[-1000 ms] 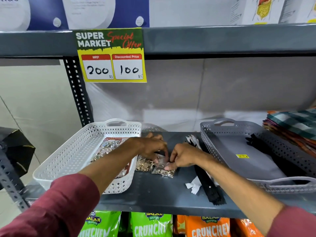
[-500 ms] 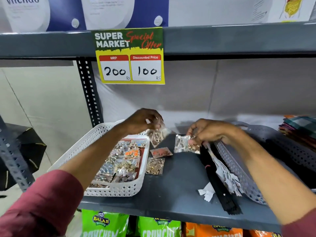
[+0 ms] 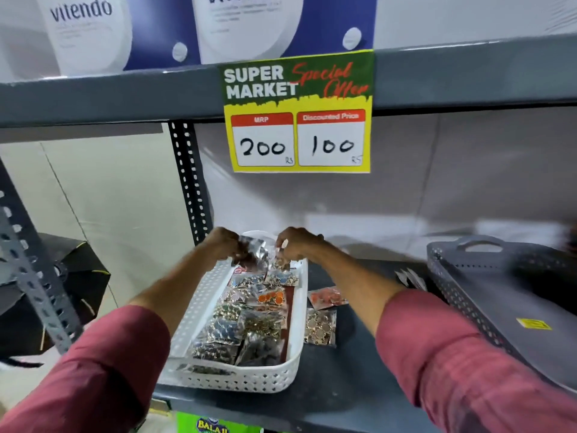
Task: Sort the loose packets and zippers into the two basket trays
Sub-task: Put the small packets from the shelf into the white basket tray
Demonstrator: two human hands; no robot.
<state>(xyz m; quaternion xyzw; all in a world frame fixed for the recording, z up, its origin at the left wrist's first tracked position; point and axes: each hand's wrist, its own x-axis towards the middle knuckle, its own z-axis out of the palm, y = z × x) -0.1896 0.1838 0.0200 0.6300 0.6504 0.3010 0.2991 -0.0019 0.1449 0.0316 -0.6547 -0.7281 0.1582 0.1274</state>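
Observation:
A white basket tray (image 3: 249,381) sits on the grey shelf, holding several clear packets of trinkets (image 3: 246,326). Over its far end, my left hand (image 3: 224,245) pinches a shiny packet (image 3: 254,253), and my right hand (image 3: 296,243) pinches another small packet (image 3: 279,260). Two loose packets lie on the shelf just right of the tray: an orange one (image 3: 327,297) and a gold one (image 3: 320,328). The grey basket tray (image 3: 462,295) stands at the right. White zipper ends (image 3: 412,278) peek out beside my right sleeve; the rest is hidden.
The shelf surface (image 3: 340,389) is dark grey, with its front edge near me. A perforated upright post (image 3: 189,179) rises behind the white tray. A price sign (image 3: 299,114) hangs from the upper shelf. A black object (image 3: 81,276) sits at the left.
Both hands lifted packets off the shelf and carried them left, to above the white tray's far end. The view has swung left and closer.

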